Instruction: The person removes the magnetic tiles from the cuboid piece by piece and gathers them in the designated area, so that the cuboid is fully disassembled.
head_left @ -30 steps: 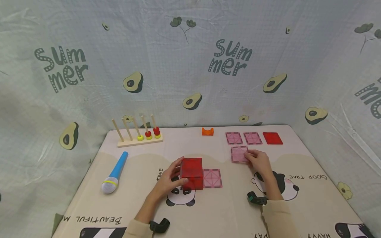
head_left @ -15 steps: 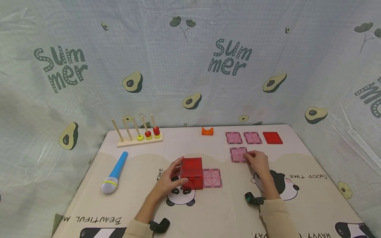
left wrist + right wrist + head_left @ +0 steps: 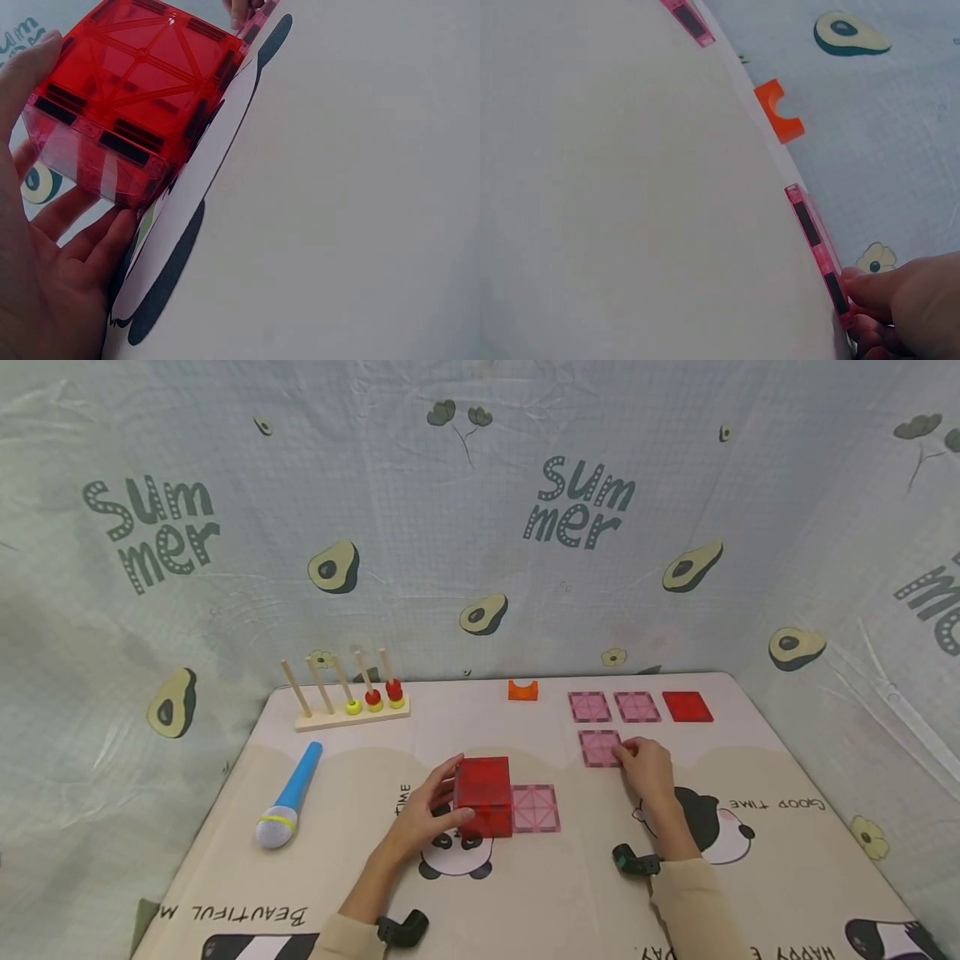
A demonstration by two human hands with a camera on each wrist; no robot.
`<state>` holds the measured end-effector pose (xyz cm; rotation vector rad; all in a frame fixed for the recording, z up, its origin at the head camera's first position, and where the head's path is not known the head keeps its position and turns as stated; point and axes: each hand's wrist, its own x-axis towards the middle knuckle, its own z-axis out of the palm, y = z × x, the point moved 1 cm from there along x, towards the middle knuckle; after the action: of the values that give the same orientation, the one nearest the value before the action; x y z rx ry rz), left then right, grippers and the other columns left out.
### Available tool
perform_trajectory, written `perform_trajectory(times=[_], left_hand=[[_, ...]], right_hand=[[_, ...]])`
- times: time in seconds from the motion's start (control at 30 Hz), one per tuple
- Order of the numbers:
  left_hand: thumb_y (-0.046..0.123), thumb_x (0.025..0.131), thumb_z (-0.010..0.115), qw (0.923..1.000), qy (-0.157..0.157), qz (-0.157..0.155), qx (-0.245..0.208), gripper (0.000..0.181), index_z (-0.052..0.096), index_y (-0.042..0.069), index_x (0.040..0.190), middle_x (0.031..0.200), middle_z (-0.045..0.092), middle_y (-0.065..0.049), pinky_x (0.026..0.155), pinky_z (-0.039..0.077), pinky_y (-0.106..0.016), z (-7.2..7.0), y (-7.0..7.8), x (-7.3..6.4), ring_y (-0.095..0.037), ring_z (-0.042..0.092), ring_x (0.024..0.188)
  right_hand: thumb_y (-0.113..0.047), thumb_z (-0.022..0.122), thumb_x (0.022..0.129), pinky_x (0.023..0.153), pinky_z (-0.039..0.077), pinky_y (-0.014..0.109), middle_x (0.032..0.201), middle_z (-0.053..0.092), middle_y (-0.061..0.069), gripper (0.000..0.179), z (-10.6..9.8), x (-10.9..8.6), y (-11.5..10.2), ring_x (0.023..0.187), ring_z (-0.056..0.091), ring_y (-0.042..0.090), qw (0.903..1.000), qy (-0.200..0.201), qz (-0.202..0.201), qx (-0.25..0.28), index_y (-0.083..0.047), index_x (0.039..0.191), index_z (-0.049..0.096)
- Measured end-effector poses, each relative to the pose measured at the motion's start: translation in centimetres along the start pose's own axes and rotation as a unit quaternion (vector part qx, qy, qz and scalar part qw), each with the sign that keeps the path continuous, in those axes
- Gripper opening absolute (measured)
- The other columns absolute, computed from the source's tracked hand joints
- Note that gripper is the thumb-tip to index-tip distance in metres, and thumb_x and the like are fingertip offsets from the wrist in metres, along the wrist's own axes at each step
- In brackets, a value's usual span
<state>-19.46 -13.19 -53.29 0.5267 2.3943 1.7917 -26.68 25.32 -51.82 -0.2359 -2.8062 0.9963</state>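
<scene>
My left hand (image 3: 422,820) grips the left side of a red box built of magnetic tiles (image 3: 483,783), thumb at the front and fingers behind. In the left wrist view the box's red tile face (image 3: 142,56) shows dark magnets along its edges, above a pinkish side. Against the box's right side lies a flat pink magnetic tile (image 3: 536,808). Farther back on the right, my right hand (image 3: 648,770) pinches another pink magnetic tile (image 3: 597,749) by its right edge. The right wrist view shows this tile (image 3: 817,251) edge-on, thumb against it; the other fingers are partly hidden.
Two pink tiles (image 3: 590,707) and a red tile (image 3: 687,707) lie in a row at the back right. An orange arch block (image 3: 522,691) stands near the back edge. On the left are a wooden peg stand with beads (image 3: 352,718) and a blue toy microphone (image 3: 292,793).
My right hand has shifted slightly left with the pink tile, which has turned a little straighter. The left hand and the red box stay where they were.
</scene>
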Motion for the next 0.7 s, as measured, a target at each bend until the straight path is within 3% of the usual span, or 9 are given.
perform_trajectory(times=[0.4,0.5,0.7], left_hand=[[0.031,0.09,0.069,1.0,-0.001,0.009,0.004,0.077,0.032,0.028,0.157,0.152,0.049,-0.01,0.108,0.051,-0.046,0.0,-0.2,0.0,-0.034,0.056,0.133],[0.031,0.09,0.069,1.0,-0.001,0.008,0.005,0.076,0.033,0.031,0.156,0.152,0.049,-0.009,0.108,0.051,-0.045,0.0,-0.1,0.1,-0.033,0.056,0.133],[0.031,0.089,0.07,0.9999,-0.006,0.013,0.004,0.079,0.03,0.025,0.158,0.152,0.048,-0.01,0.109,0.049,-0.048,-0.1,-0.1,0.0,-0.035,0.055,0.134]], right_hand=[[-0.031,0.059,0.1,0.067,0.047,0.026,0.095,0.067,0.021,0.044,-0.7,-0.2,-0.1,0.084,0.056,0.028,0.9996,0.011,0.005,0.024,0.008,0.118,0.065],[-0.034,0.06,0.099,0.066,0.047,0.023,0.097,0.066,0.021,0.048,-1.1,-0.4,-0.5,0.085,0.057,0.028,0.9992,0.018,-0.003,0.036,0.008,0.122,0.062],[-0.036,0.064,0.097,0.067,0.051,0.023,0.106,0.066,0.023,0.053,-1.7,-0.8,-1.7,0.091,0.063,0.032,0.997,0.024,-0.036,0.065,0.005,0.13,0.057]])
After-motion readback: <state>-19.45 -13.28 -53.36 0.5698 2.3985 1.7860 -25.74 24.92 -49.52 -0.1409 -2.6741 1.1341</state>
